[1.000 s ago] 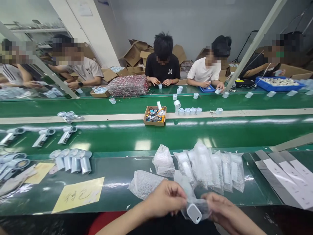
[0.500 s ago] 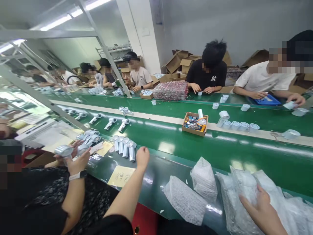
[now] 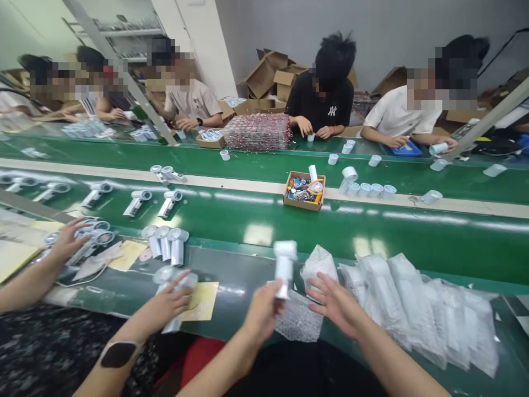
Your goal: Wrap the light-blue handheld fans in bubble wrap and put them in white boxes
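Note:
My left hand (image 3: 261,313) is closed around the handle of a white handheld device (image 3: 285,259) with a rounded head, shaped like a small hair dryer and slightly blurred. My right hand (image 3: 339,304) is empty, its fingers spread. Below and between the hands, a flat bubble wrap bag (image 3: 303,322) lies on the dark green bench. Just behind my right fingers sits another bubble-wrapped bundle (image 3: 317,262). Several bubble-wrapped devices (image 3: 413,309) lie in a row to the right.
At left, a co-worker's watch-wearing hand (image 3: 169,303) is over another device beside a yellow paper (image 3: 202,302). Three white devices (image 3: 177,248) stand nearby. Beyond runs a green conveyor belt (image 3: 231,220) with a parts box (image 3: 303,201). Several people work across it.
My left hand has come back from the row of devices with one in it. My right hand has left the wrapped bundles and moved inward. The view has turned.

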{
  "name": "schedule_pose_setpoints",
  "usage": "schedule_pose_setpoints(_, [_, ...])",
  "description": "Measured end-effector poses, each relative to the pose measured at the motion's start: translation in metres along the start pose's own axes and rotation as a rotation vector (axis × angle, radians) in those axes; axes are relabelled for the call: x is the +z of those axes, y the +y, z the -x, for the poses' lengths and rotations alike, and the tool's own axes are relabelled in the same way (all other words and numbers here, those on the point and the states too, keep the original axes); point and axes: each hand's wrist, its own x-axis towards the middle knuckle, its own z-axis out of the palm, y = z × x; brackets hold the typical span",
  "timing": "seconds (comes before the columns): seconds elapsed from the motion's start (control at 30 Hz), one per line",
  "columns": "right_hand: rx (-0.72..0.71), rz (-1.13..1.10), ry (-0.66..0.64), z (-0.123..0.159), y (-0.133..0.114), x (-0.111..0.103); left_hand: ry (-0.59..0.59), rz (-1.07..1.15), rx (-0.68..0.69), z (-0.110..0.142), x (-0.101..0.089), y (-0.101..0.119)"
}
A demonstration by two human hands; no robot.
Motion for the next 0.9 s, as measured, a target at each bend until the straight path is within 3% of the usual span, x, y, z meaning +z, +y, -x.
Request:
schedule_pose_setpoints(0.07, [-0.027, -0.133, 0.046, -0.011, 0.000, 0.010, -0.224, -0.120, -0.107, 0.010, 0.026, -0.030])
schedule_pose_setpoints(0.13, [-0.115, -0.153, 0.182, -0.013, -0.006, 0.001, -0.300, -0.432, -0.097, 0.014, 0.040, -0.054])
schedule_pose_setpoints(0.2, [-0.156, -0.120, 0.215, -0.005, -0.019, -0.021, -0.263, -0.855, 0.031, 0.011, 0.044, -0.070])
schedule_pose_setpoints(0.27, [-0.123, -0.065, 0.145, 0.010, -0.033, -0.047, -0.198, -1.186, 0.174, 0.006, 0.044, -0.080])
schedule_pose_setpoints(0.37, [0.013, 0.010, 0.023, 0.034, -0.046, -0.078, -0.176, -1.347, 0.254, 0.003, 0.045, -0.086])
schedule_pose_setpoints(0.5, [0.194, 0.023, -0.177, 0.051, -0.038, -0.092, -0.184, -1.274, 0.293, 0.012, 0.056, -0.074])
schedule_pose_setpoints(0.6, [0.313, -0.013, -0.405, 0.054, -0.027, -0.084, -0.186, -0.975, 0.327, 0.021, 0.068, -0.060])
schedule_pose_setpoints(0.67, [0.341, -0.008, -0.491, 0.054, -0.024, -0.079, -0.223, -0.731, 0.314, 0.027, 0.076, -0.052])
schedule_pose_setpoints(0.73, [0.326, 0.029, -0.484, 0.054, -0.025, -0.080, -0.218, -0.562, 0.258, 0.032, 0.083, -0.046])
schedule_pose_setpoints(0.8, [0.297, 0.088, -0.401, 0.055, -0.027, -0.087, -0.107, -0.436, 0.212, 0.037, 0.091, -0.039])
schedule_pose_setpoints(0.9, [0.272, 0.135, -0.285, 0.059, -0.028, -0.099, 0.032, -0.391, 0.359, 0.049, 0.103, -0.031])
